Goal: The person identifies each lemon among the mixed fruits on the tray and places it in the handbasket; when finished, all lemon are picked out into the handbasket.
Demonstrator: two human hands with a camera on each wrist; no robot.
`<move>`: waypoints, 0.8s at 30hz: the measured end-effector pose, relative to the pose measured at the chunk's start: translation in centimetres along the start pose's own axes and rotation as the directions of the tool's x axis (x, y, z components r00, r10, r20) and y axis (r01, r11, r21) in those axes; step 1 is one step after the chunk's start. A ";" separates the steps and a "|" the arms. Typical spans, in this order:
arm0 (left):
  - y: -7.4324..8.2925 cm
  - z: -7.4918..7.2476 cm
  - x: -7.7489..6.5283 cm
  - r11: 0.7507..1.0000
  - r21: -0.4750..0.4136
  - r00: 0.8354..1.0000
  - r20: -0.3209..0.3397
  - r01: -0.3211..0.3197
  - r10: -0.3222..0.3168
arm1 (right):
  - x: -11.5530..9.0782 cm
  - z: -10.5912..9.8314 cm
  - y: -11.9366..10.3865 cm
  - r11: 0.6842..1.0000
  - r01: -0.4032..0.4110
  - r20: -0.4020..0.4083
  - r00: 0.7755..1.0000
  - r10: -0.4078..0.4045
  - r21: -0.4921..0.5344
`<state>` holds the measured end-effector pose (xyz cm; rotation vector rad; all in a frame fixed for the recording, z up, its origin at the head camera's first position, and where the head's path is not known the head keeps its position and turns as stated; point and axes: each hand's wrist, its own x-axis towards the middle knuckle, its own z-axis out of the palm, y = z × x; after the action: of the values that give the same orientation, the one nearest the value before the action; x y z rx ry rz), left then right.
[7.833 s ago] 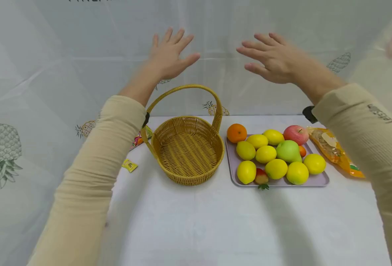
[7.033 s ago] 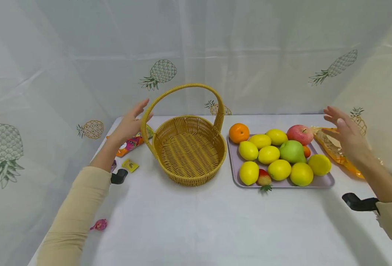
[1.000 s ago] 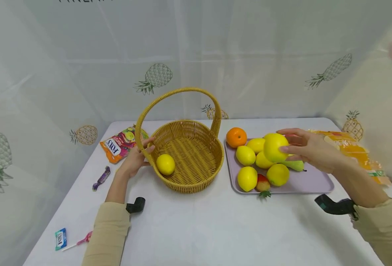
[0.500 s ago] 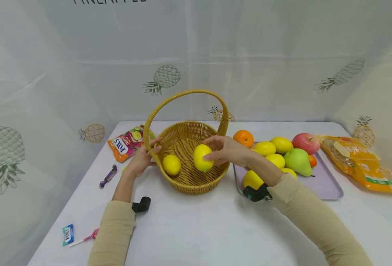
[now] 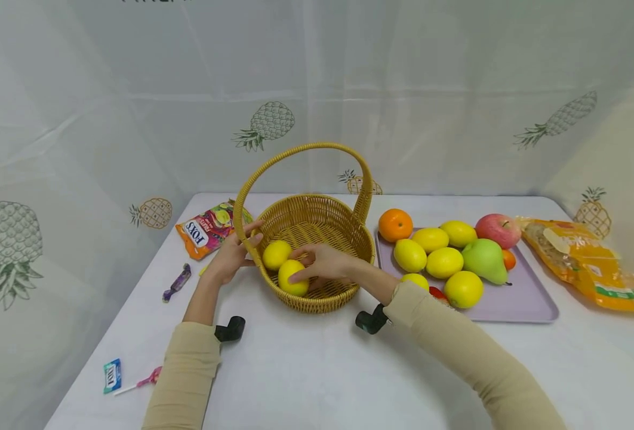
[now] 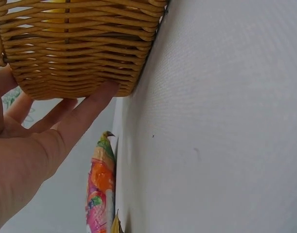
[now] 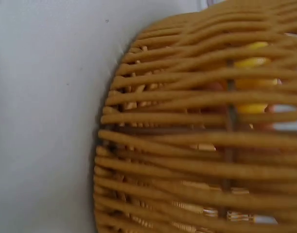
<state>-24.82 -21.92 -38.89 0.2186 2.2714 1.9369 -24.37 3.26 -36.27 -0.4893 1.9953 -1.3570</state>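
Note:
In the head view, a wicker basket [image 5: 317,304] with a tall arched handle stands on the table. My left hand [image 5: 230,260] touches its left side near the handle's foot. The left wrist view shows fairly straight fingers of the left hand [image 6: 46,131] against the outer wall of the basket [image 6: 80,53]. Inside the basket, my right hand [image 5: 328,263] holds a lemon [image 5: 291,278] low, beside another lemon [image 5: 277,254]. In the right wrist view the woven wall of the basket [image 7: 197,126] hides most of the hand, with yellow showing through gaps.
Right of the basket a lilac tray [image 5: 532,304] holds several lemons [image 5: 445,263], a green pear [image 5: 485,260], an apple [image 5: 498,230] and an orange [image 5: 395,225]. An orange food bag [image 5: 591,263] lies beyond. A candy bag [image 5: 206,230], wrapped candies [image 5: 177,282] and a lollipop [image 5: 147,378] lie left.
My right hand has carried the lemon left from the tray and down into the basket, beside the first lemon. My left hand has stayed at the basket's left side.

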 end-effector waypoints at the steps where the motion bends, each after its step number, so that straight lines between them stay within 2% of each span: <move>1: 0.0 0.0 0.0 1.000 0.000 1.000 -0.002 0.002 -0.002 | 0.2 0.1 0.0 1.000 0.001 -0.003 1.000 -0.001 -0.006; 5: 0.0 0.0 0.0 1.000 -0.001 1.000 -0.010 0.008 -0.008 | 0.4 0.2 -0.1 1.000 0.009 -0.009 1.000 -0.009 0.017; 11: -0.1 0.0 0.1 1.000 -0.007 1.000 -0.008 0.008 -0.008 | -0.7 -1.4 0.0 0.984 0.031 0.014 0.999 -0.034 0.173; 17: -0.3 0.0 0.1 1.000 -0.011 1.000 0.000 0.006 -0.006 | -3.5 -5.3 -0.2 0.966 0.064 0.002 0.998 -0.067 0.250; 24: 0.1 -0.1 0.0 1.000 -0.011 1.000 0.004 0.001 -0.001 | -8.5 -10.7 0.9 0.977 0.140 -0.052 0.990 -0.134 0.160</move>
<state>-24.82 -22.02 -38.80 0.2199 2.2578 1.9458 -25.87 16.16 -31.90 -0.5347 1.8911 -1.6127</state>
